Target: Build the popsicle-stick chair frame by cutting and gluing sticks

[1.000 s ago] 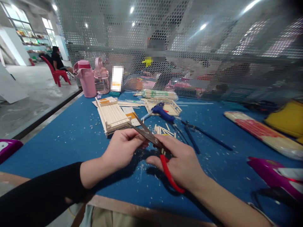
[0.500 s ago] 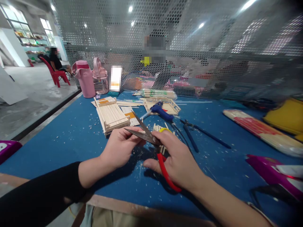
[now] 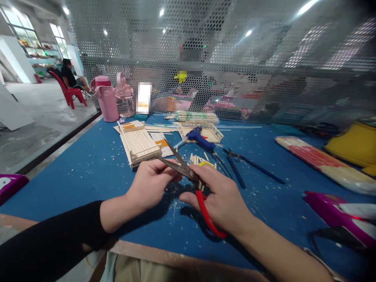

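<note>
My right hand [image 3: 225, 196] grips a pair of scissors [image 3: 185, 170] with a red handle, its blades parted and pointing left. Close against the blades, my left hand [image 3: 149, 184] is closed with fingertips pinched together; whatever sits between them is too small or hidden to make out. Just beyond my left hand lies a small bed-like frame of wooden sticks [image 3: 139, 143]. Short cut stick pieces [image 3: 195, 158] lie behind the scissors. A blue glue gun [image 3: 202, 140] rests farther back, beside blue-handled pliers [image 3: 236, 170].
A second stick frame [image 3: 216, 135] and a wrapped stick bundle [image 3: 196, 116] lie at the back. A pink thermos [image 3: 108, 100] and a clear bottle [image 3: 125, 102] stand back left. Packaged sticks [image 3: 323, 162] and a purple device [image 3: 337, 215] are at right. Perforated metal mesh [image 3: 249, 86] borders the table.
The scissor blades are slightly closer together than before. Both hands stay in nearly the same place.
</note>
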The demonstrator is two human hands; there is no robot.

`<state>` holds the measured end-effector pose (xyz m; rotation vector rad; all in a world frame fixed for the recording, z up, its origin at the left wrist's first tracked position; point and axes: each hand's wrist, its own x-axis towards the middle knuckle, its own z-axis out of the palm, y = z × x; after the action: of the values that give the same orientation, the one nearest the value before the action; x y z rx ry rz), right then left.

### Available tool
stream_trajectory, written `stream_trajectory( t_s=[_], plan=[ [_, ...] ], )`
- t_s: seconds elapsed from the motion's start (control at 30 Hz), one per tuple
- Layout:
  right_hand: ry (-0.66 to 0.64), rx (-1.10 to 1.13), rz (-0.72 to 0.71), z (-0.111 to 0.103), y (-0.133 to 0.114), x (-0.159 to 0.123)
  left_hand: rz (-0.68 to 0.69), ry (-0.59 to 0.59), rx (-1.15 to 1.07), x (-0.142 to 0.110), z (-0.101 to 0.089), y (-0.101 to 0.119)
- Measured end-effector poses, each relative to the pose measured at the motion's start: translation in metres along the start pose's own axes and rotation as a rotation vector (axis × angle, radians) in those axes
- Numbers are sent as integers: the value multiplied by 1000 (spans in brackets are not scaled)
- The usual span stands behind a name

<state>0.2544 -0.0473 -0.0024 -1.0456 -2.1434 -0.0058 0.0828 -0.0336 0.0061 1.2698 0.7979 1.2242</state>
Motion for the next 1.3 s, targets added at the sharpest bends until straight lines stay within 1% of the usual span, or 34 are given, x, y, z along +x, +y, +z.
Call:
stream_trajectory(
  t_s=[0.1, 0.2, 0.3, 0.4, 0.47, 0.53, 0.6, 0.67, 0.73, 0.8, 0.87, 0.97, 1.1, 1.17, 1.2, 1.23, 1.3],
  plan=[
    [-8, 41, 8, 0, -1, 1, 15, -5, 11, 1, -1, -2],
    [-23, 104, 51, 1, -3, 2, -11, -5, -29, 1, 0, -1],
    [4, 181, 166, 1, -5, 4, -48, 25, -73, 1, 1, 0],
    [88, 277, 324, 0, -5, 7, -48, 37, -34, 1, 2, -3],
    [121, 370, 413, 0, -5, 9, 1, 22, 86, 1, 1, -6],
    [113, 487, 486, 0, -6, 10, 126, -13, 298, 1, 0, -11],
    [94, 603, 544, 1, -6, 12, 283, -55, 516, 2, -1, -14],
    [81, 688, 591, 3, -6, 12, 385, -88, 642, 2, -1, -17],
    [74, 742, 631, 3, -5, 12, 396, -94, 673, 3, 0, -17],
    [52, 780, 666, 2, -4, 12, 366, -94, 656, 3, 0, -17],
    [32, 813, 688, 1, -3, 12, 355, -106, 631, 4, 0, -18],
    [20, 845, 707, 0, -3, 11, 419, -152, 633, 5, -3, -19],
    [-7, 829, 730, -1, -5, 12, 496, -244, 714, 6, -8, -17],
    [-13, 802, 717, -2, -5, 12, 508, -273, 742, 6, -8, -15],
    [-8, 780, 693, -2, -5, 12, 490, -264, 725, 6, -7, -13],
    [-4, 745, 657, -2, -4, 12, 435, -230, 670, 6, -6, -11],
    [10, 620, 548, -2, -2, 11, 233, -123, 457, 7, -4, -8]
  ],
)
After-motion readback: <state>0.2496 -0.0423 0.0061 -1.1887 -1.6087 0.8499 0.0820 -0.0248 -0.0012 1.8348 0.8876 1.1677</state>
